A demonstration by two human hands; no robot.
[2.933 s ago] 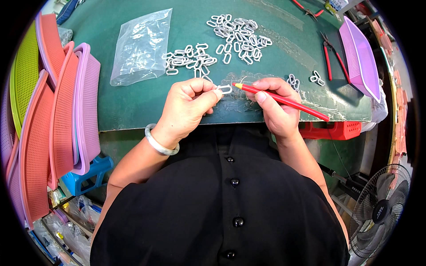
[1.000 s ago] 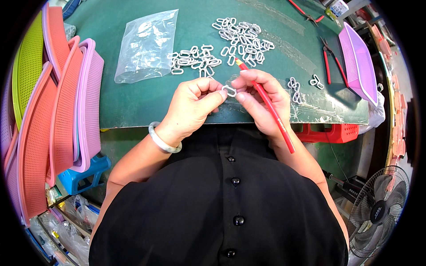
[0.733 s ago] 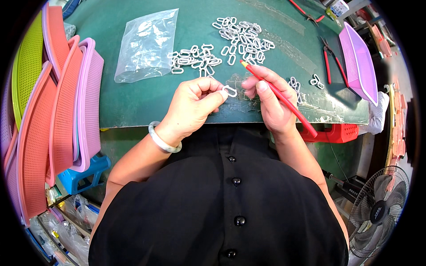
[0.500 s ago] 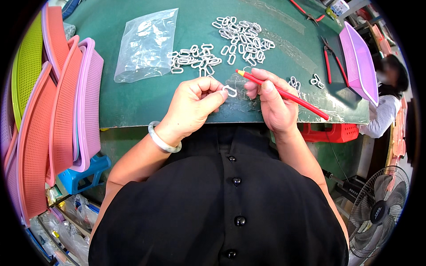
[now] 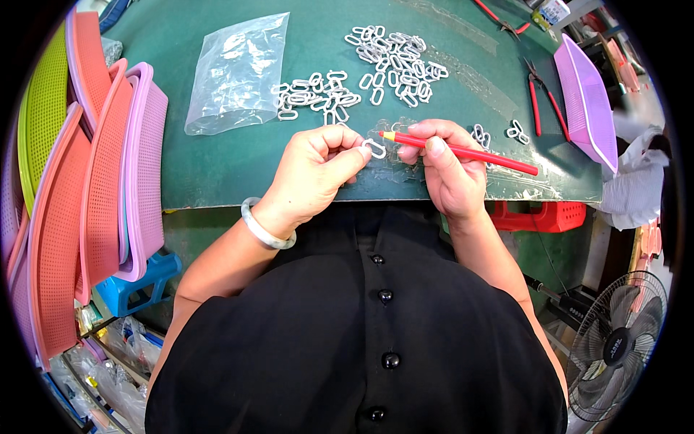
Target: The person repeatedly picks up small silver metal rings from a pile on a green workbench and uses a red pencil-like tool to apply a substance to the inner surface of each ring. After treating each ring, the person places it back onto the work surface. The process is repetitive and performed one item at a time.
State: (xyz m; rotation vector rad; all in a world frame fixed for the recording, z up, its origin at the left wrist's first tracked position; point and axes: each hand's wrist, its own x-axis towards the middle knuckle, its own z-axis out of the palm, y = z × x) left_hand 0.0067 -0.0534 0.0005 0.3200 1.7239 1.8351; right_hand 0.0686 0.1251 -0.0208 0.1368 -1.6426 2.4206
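So your left hand [image 5: 307, 170] has its grip pinched on one pale oval link [image 5: 374, 148] near the front edge of the bench [image 5: 210, 170], and that link hasn't really budged. What's new: your right hand [image 5: 457, 170], grip clamped around the red pencil [image 5: 484, 157], has swung the tip in just beside the link. Can't tell if they touch, but I'd call that working range.
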